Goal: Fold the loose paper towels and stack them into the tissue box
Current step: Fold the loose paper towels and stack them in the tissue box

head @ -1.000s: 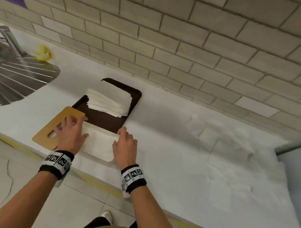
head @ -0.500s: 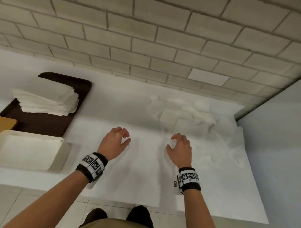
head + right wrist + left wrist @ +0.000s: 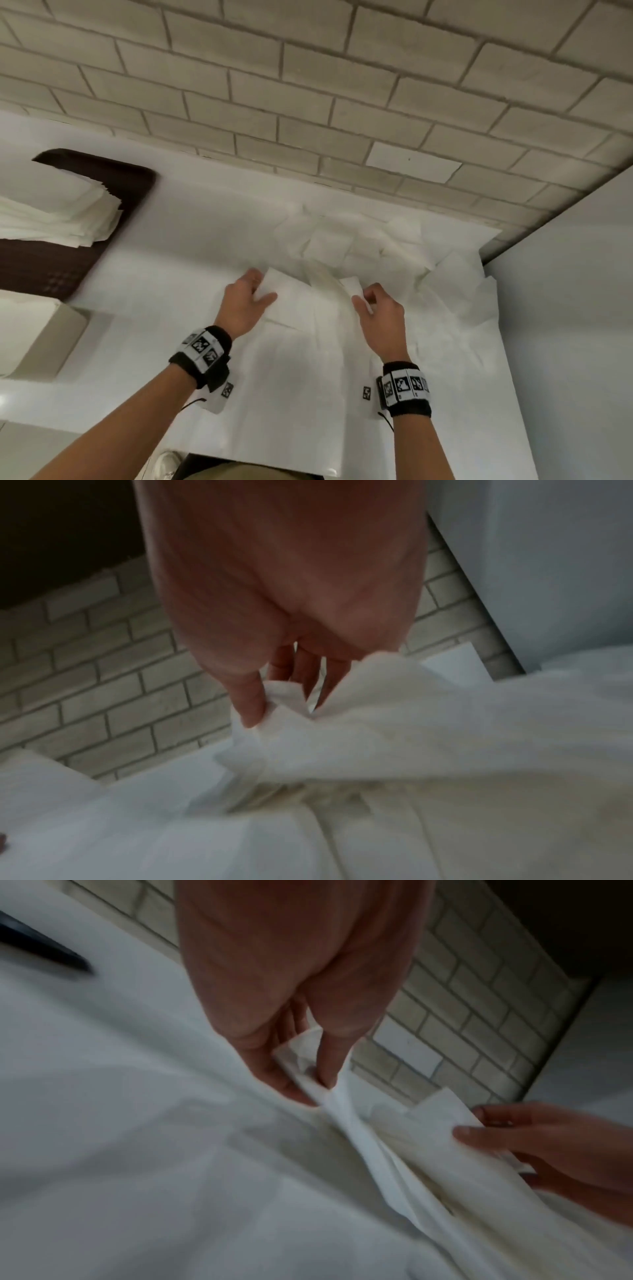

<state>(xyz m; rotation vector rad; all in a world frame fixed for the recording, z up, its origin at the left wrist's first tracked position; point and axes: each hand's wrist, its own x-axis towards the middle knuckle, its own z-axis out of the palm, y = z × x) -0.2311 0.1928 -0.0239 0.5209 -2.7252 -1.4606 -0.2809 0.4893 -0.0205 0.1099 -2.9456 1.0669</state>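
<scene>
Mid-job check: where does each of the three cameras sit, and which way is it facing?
Head: worn on the head, looking down at the counter and brick wall; both forearms, left hand, right hand.
Left wrist: looks along the left hand at fingers pinching the paper towel; the right hand shows too.
Right wrist: looks along the right hand pinching the same towel.
All three share the towel and wall.

Both hands are now reaching further along the bench than half a second ago, when they were hovering with nothing in them. The left hand [image 3: 244, 306] is now pinching one corner of a loose paper towel [image 3: 310, 294], and the right hand [image 3: 380, 313] is pinching the opposite corner. The towel is lifting off the pile between the two grips, sagging in the middle.
</scene>
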